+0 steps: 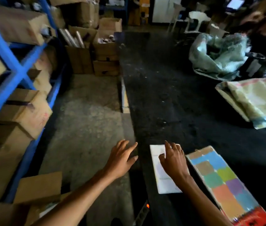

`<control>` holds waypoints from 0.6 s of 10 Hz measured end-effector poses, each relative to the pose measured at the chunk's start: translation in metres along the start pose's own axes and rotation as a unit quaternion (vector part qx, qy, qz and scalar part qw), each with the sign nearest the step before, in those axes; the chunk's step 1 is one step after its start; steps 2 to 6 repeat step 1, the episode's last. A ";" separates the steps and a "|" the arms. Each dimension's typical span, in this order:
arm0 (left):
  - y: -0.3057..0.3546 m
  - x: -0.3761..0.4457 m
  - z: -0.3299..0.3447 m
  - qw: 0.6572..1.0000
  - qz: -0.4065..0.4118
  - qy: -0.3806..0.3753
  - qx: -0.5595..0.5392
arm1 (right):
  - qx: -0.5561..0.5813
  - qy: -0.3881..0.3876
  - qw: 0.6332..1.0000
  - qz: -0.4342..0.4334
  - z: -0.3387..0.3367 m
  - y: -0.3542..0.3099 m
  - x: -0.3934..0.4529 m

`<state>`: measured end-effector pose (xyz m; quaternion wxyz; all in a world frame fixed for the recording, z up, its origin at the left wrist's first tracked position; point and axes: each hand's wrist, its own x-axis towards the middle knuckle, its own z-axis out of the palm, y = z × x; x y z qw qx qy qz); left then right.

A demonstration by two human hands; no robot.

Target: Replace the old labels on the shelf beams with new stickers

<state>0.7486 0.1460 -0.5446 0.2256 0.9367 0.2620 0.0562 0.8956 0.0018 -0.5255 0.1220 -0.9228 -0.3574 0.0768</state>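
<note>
A white sheet of stickers (161, 183) lies on the dark floor mat near the bottom middle. My right hand (174, 160) rests on its upper half, fingers spread and fingertips pressing the paper. My left hand (122, 158) hovers open just left of the sheet, over the edge of the mat, holding nothing. A pack of coloured paper (223, 181) lies beside the sheet on the right. The blue shelf beams (14, 69) stand at the left, loaded with cardboard boxes; I cannot make out labels on them in the blur.
Cardboard boxes (83, 54) are stacked along the left and at the back. A power strip with a lit red switch (147, 206) lies at the bottom. Plastic sacks (217, 56) and a folded tarp (259, 101) lie on the right. White chairs (194, 17) stand at the back.
</note>
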 end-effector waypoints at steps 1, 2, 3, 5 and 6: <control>-0.053 -0.024 -0.028 0.993 -0.020 0.112 0.026 | 0.036 -0.051 0.995 -0.077 -0.001 -0.051 0.004; -0.053 -0.024 -0.028 0.993 -0.020 0.112 0.026 | 0.036 -0.051 0.995 -0.077 -0.001 -0.051 0.004; -0.053 -0.024 -0.028 0.993 -0.020 0.112 0.026 | 0.036 -0.051 0.995 -0.077 -0.001 -0.051 0.004; -0.053 -0.024 -0.028 0.993 -0.020 0.112 0.026 | 0.036 -0.051 0.995 -0.077 -0.001 -0.051 0.004; -0.053 -0.024 -0.028 0.993 -0.020 0.112 0.026 | 0.036 -0.051 0.995 -0.077 -0.001 -0.051 0.004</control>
